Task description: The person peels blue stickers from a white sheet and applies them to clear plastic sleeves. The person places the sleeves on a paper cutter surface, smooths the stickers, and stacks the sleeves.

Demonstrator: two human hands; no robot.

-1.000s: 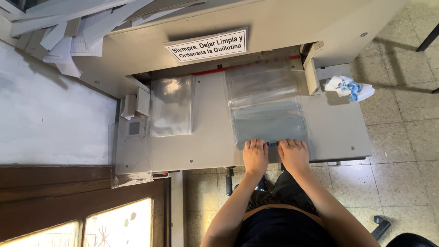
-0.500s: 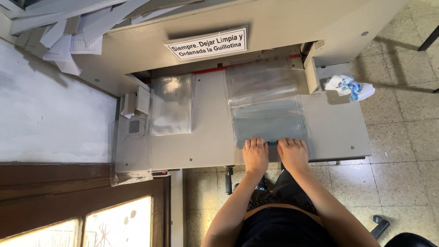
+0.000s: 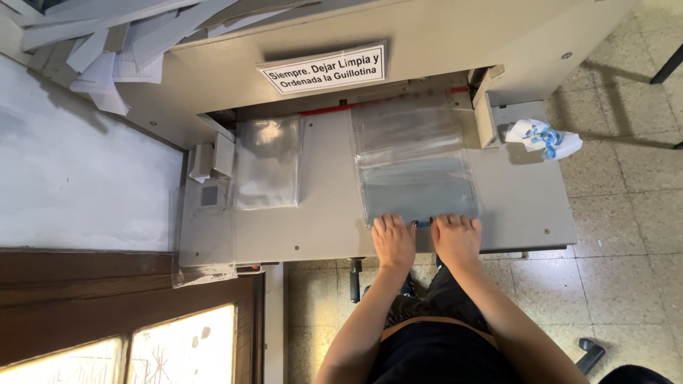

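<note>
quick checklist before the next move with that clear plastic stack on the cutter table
1. Both hands on the stack's near edge: left hand and right hand flat on the clear plastic stack: ok.
2. Hands away from the red line at the blade opening: ok.
3. Stack's far edge reaches under the opening: ok.
4. Stack square to the side guide: cannot tell.
5. Second plastic stack lies apart: ok.
6. Crumpled cloth apart from the stack: ok.

Left hand (image 3: 393, 240): palm down, flat, fingers together and pointing forward.
Right hand (image 3: 456, 238): palm down, flat, just beside the left, fingers forward.
Arms: both bare forearms reach forward from the body, converging toward the hands.
Wrists: straight, level.
</note>
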